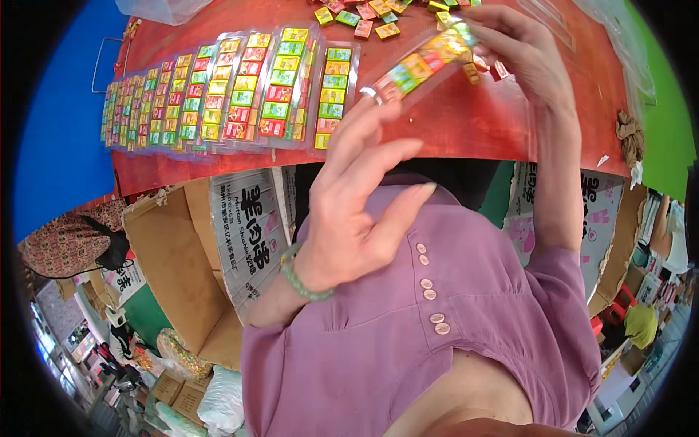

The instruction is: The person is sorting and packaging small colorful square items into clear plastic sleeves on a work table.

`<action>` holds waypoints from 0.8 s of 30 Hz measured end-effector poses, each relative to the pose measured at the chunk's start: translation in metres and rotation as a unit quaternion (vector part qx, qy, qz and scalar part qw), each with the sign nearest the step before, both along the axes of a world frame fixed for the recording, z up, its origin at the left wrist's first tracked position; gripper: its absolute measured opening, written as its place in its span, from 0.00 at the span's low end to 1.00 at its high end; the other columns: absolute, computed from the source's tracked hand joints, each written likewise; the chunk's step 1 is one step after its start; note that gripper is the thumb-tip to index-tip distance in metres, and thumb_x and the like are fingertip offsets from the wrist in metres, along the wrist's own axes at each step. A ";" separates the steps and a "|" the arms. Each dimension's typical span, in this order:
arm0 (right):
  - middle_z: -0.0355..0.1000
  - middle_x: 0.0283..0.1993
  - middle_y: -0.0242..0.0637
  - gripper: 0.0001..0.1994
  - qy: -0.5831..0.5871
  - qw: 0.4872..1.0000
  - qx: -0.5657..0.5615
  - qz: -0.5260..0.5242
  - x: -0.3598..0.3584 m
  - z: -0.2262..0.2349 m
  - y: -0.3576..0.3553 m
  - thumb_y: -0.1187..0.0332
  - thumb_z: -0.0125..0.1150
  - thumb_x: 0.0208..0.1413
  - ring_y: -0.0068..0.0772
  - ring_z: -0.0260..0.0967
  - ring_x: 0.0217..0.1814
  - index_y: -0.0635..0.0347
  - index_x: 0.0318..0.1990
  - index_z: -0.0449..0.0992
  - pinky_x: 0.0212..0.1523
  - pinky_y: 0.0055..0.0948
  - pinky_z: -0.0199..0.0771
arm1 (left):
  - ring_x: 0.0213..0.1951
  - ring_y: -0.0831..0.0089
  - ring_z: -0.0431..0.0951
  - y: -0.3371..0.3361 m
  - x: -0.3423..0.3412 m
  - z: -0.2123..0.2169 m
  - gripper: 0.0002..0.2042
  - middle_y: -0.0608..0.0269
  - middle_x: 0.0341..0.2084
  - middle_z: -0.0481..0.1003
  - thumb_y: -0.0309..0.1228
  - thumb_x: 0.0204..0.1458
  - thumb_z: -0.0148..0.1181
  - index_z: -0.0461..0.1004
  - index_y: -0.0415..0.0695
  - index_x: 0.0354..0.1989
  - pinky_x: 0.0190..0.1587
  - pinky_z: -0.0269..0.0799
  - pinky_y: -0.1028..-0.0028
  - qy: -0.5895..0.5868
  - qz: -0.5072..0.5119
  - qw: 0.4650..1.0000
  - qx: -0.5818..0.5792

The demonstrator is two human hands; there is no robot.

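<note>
Nearest the camera is the purple buttoned shirt. Above it the left hand, a green bead bracelet on its wrist, has its fingers spread loosely, touching the near end of a clear strip of small coloured boxes. The right hand pinches the far end, apparently keeping the strip level above the red table. Filled strips lie side by side to the left; loose boxes are scattered beyond.

Filled trays crowd table's left; bare centre passable.
</note>
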State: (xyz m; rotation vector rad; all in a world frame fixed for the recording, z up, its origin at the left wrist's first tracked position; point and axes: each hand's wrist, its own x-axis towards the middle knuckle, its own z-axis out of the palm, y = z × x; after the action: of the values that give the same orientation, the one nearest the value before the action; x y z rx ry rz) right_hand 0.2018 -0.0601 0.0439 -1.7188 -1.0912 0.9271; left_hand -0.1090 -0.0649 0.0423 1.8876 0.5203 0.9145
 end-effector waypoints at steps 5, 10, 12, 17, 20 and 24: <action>0.81 0.38 0.33 0.12 0.020 0.996 0.009 0.085 -0.051 -0.004 0.043 0.68 0.66 0.64 0.20 0.75 0.35 0.66 0.49 0.82 0.35 0.23 0.76 | 0.73 0.43 0.62 -0.015 -0.045 0.005 0.21 0.40 0.67 0.66 0.23 0.49 0.74 0.79 0.36 0.54 0.69 0.65 0.55 0.028 -0.011 0.996 -0.087; 0.81 0.37 0.34 0.13 0.011 0.991 -0.001 0.134 -0.085 -0.003 0.068 0.64 0.67 0.64 0.19 0.72 0.33 0.65 0.48 0.83 0.32 0.23 0.73 | 0.73 0.45 0.62 -0.022 -0.066 -0.001 0.22 0.39 0.67 0.66 0.23 0.50 0.73 0.78 0.35 0.55 0.71 0.62 0.55 0.007 0.002 0.991 -0.134; 0.80 0.35 0.34 0.12 -0.046 0.985 -0.066 0.152 -0.103 0.019 0.071 0.62 0.68 0.64 0.19 0.72 0.32 0.64 0.44 0.84 0.31 0.23 0.71 | 0.73 0.46 0.62 -0.022 -0.071 -0.003 0.22 0.38 0.67 0.66 0.24 0.51 0.73 0.78 0.35 0.55 0.71 0.62 0.55 0.005 0.009 0.990 -0.140; 0.81 0.32 0.39 0.12 -0.089 0.983 0.039 0.155 -0.100 -0.025 0.082 0.64 0.68 0.63 0.29 0.75 0.33 0.67 0.43 0.84 0.36 0.30 0.75 | 0.69 0.51 0.68 -0.020 -0.075 -0.004 0.21 0.39 0.66 0.67 0.24 0.52 0.73 0.78 0.34 0.55 0.69 0.65 0.59 0.031 0.000 0.986 -0.163; 0.83 0.34 0.44 0.12 -0.109 0.973 0.091 0.184 -0.102 -0.035 0.084 0.66 0.68 0.62 0.33 0.78 0.35 0.68 0.43 0.83 0.39 0.33 0.76 | 0.66 0.54 0.70 -0.019 -0.078 -0.007 0.20 0.39 0.65 0.67 0.24 0.53 0.72 0.78 0.33 0.55 0.68 0.66 0.61 0.030 0.022 0.983 -0.180; 0.82 0.37 0.48 0.11 -0.128 0.957 0.162 0.204 -0.105 -0.025 0.082 0.68 0.66 0.62 0.39 0.80 0.38 0.68 0.44 0.82 0.40 0.35 0.77 | 0.68 0.57 0.69 -0.017 -0.085 -0.005 0.19 0.42 0.65 0.67 0.22 0.55 0.69 0.78 0.33 0.55 0.69 0.64 0.62 0.060 0.028 0.979 -0.194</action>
State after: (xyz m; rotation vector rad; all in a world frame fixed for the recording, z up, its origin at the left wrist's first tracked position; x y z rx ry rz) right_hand 0.0965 0.0220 0.0190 -1.3907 -1.7149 0.7250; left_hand -0.1940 -0.0816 0.0372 1.5820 0.7700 0.6792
